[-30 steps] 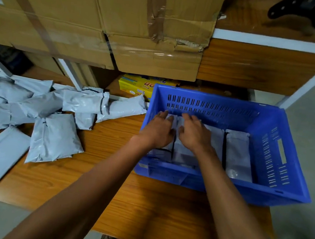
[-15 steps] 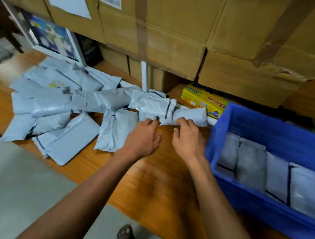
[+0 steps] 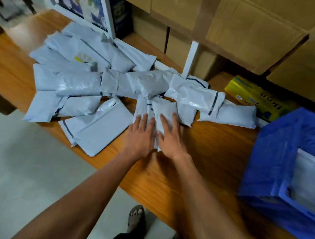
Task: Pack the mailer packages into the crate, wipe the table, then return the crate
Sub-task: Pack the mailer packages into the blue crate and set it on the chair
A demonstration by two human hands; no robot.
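Several grey mailer packages (image 3: 81, 84) lie heaped on the wooden table (image 3: 214, 152), left of centre. One small grey mailer (image 3: 162, 110) lies at the near edge of the heap. My left hand (image 3: 140, 135) and my right hand (image 3: 170, 136) rest flat on it side by side, fingers spread, pressing its near end. The blue plastic crate (image 3: 266, 162) stands at the right edge of the table, with grey mailers (image 3: 310, 178) inside it.
Large cardboard boxes (image 3: 243, 26) fill the shelf above the table's back. A yellow box (image 3: 254, 97) lies behind the crate. A white shelf post (image 3: 191, 58) stands behind the heap. A framed blue picture (image 3: 80, 0) leans at the back left. My feet show on the grey floor below.
Both hands left the crate, moved left to the heap and now lie on a small mailer at its near edge. The view swung left, pushing the crate to the right edge.
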